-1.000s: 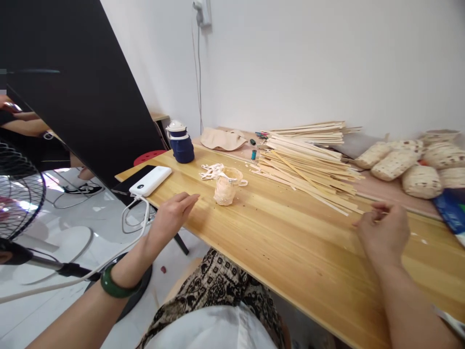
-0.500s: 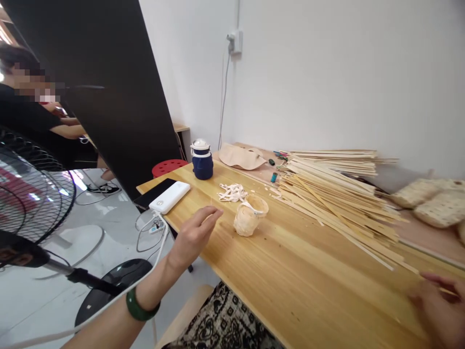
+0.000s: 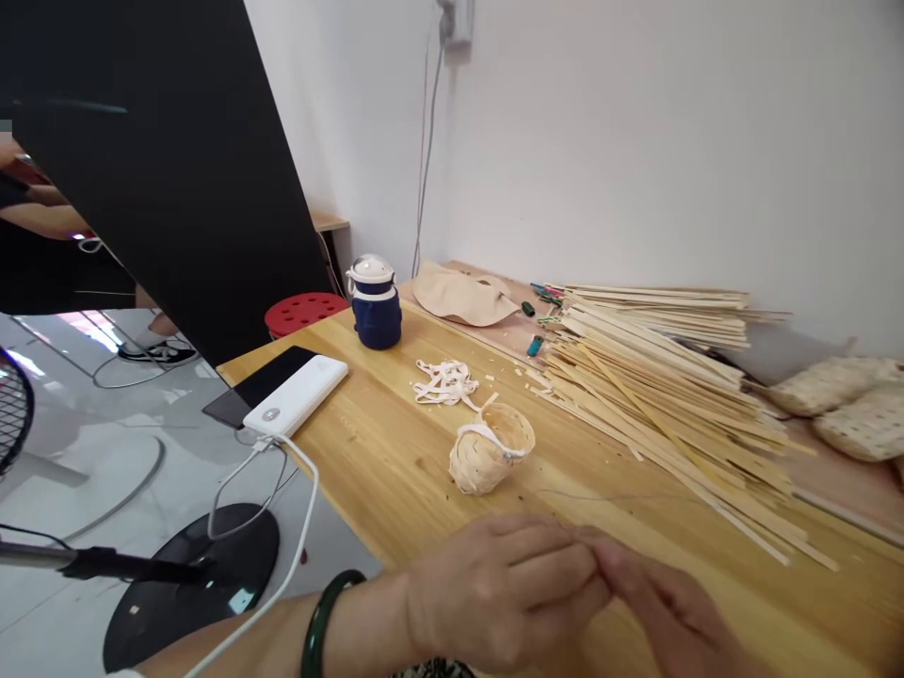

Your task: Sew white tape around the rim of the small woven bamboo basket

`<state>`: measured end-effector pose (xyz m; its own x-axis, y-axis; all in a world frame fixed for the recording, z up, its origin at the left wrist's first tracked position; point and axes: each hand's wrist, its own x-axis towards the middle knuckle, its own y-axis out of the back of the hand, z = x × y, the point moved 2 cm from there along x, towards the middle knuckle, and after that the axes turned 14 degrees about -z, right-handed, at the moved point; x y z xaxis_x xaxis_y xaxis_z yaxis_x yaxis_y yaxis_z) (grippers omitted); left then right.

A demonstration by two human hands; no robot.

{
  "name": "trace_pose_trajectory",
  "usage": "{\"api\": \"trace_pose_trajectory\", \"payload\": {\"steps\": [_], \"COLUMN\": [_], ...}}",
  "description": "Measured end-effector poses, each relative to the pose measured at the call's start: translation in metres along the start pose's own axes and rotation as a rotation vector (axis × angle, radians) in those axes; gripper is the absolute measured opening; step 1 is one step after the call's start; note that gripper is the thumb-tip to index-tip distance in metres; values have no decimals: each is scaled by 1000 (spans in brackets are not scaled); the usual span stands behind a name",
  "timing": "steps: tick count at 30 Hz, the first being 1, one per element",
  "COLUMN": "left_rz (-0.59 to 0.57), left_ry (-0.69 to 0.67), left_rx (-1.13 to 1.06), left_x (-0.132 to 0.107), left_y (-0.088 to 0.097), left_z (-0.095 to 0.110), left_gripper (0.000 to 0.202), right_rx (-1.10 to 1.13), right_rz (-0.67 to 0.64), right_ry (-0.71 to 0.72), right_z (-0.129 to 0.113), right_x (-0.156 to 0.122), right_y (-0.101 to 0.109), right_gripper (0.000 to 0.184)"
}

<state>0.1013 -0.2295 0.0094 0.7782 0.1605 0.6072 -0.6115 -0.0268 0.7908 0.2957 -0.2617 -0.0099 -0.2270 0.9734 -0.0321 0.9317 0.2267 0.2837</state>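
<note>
My left hand [image 3: 501,593] and my right hand [image 3: 664,612] meet low over the near edge of the wooden table [image 3: 395,461]. Their fingertips are pinched together, and what they hold is too small to name. A faint thin strand [image 3: 607,496] lies on the wood just beyond them. A green bangle [image 3: 321,621] is on my left wrist. A small woven basket [image 3: 491,450] lies tilted on the table just beyond my left hand. Farther back sits a loose bundle of thin pale strips [image 3: 444,381].
A big pile of long bamboo strips [image 3: 670,377] fills the right of the table, with woven items [image 3: 847,405] behind. A power bank [image 3: 297,407] with cable, a phone [image 3: 258,384] and a blue bottle [image 3: 374,306] stand left. A black panel [image 3: 155,169], a red stool [image 3: 305,311] and a fan base [image 3: 190,584] are beside the table. Another person's arm [image 3: 35,207] shows far left.
My hands have come together from wide apart to the near table edge, fingertips now pinched. The view has swung and dropped toward the basket.
</note>
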Motion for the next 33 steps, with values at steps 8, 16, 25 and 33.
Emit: {"api": "trace_pose_trajectory", "payload": {"steps": [8,16,25,33], "left_rz": [-18,-21,-36,-90], "left_ry": [-14,-94,33,-61], "left_rx": [29,6,19,60], "left_x": [-3,-5,-9,-1], "left_y": [-11,-16,-2,-20], "left_z": [-15,-18,-31,-19], "left_gripper": [19,22,32,21], "right_rx": [423,433,292,581], "right_rz": [24,199,32,29], "right_ry": [-262,-284,-289,-393], "right_z": [0,3,4,9], "right_x": [15,22,24,28], "right_y": [-26,-25,-10,-23], "right_gripper": [35,27,34,33]}}
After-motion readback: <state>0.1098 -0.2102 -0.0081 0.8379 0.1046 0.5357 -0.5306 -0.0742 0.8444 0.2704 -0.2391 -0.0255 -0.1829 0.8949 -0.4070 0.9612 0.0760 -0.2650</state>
